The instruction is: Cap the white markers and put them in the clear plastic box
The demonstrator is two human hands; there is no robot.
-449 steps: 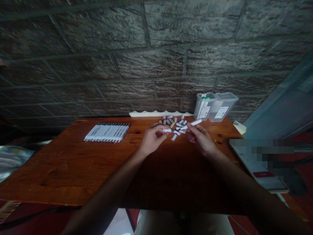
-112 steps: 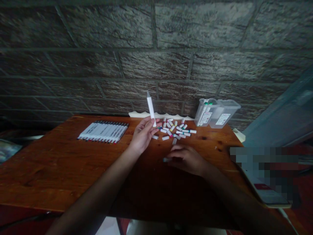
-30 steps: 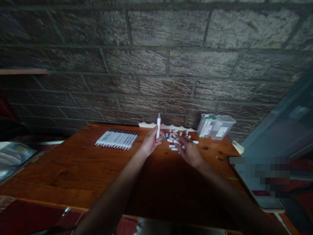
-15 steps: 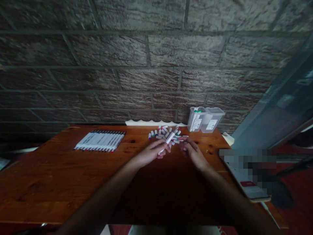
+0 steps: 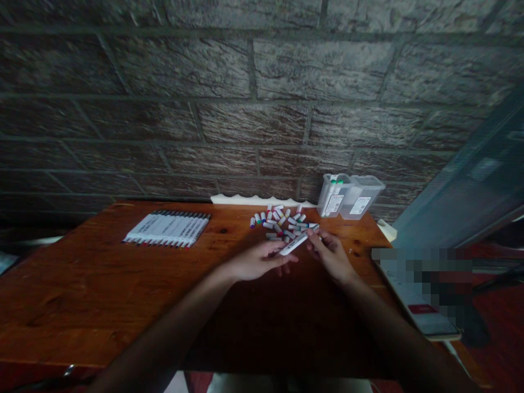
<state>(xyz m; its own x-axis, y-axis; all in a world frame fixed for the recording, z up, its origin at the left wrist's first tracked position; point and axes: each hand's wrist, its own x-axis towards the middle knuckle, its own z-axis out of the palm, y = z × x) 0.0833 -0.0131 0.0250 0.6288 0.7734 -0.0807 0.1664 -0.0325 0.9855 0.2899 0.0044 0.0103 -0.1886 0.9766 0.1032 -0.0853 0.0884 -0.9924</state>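
A white marker pen (image 5: pixel 293 244) slants between my two hands, its lower left end at my left hand and its upper right end at my right. My left hand (image 5: pixel 260 261) is loosely closed about the lower end, thumb and fingers partly extended. With thumb and fingers, my right hand (image 5: pixel 331 255) pinches the upper end, hiding the tip. Just behind lies a loose heap of short white marker caps (image 5: pixel 282 220) with coloured ends. On the left, a neat row of white marker pens (image 5: pixel 167 229) lies side by side on the wooden table (image 5: pixel 102 295).
Two clear plastic boxes, one holding green-ended markers (image 5: pixel 333 202) and another (image 5: pixel 360 204) beside it, stand at the back right. A wavy white strip (image 5: pixel 262 201) runs along the stone wall (image 5: pixel 229 125). A partly blurred-out tablet-like device (image 5: pixel 438 322) lies at the right edge.
The marker pen has tilted flatter and moved slightly right. My right hand, apart from it before, now grips its upper end. The view has shifted slightly.
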